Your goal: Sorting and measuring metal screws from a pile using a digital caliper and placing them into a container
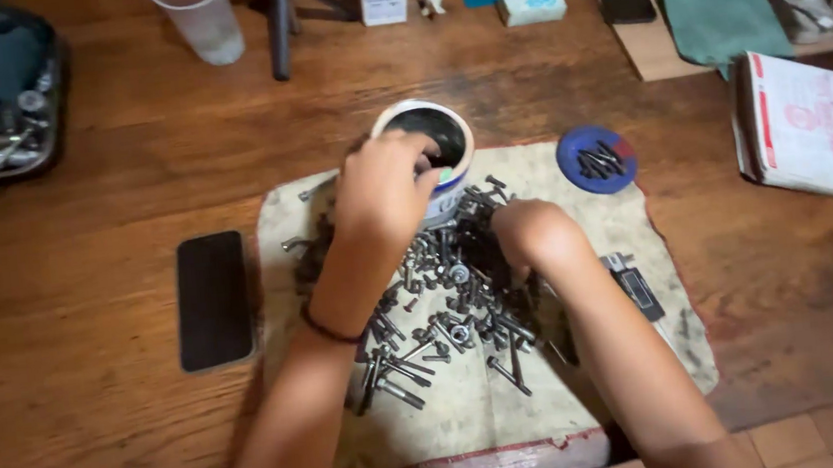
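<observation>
Head view, looking down on a wooden table [109,160]. A stained cloth mat [472,410] is spread at the near edge, and a pile of bolts and screws [433,313] is scattered over its middle. A round tin [430,153] with a white rim and dark inside stands at the far edge of the mat, touching the pile. The left hand [382,189] is held over the tin's near left rim, fingers curled at the opening; whether anything is gripped cannot be told. A dark band is worn on the left wrist. The right hand [534,236] is lowered into the pile just right of the tin, fingers bent downward among the bolts and hidden from view, so its grip cannot be told. The hands are near each other but apart. A blue lid [596,160] holding a few dark screws lies on the mat's far right corner. A caliper [632,285] lies on the mat beside the right forearm. A black phone [212,300] lies on the table left of the mat. A clear plastic cup [202,22] stands at the far edge, and a white booklet [809,124] lies at the right
</observation>
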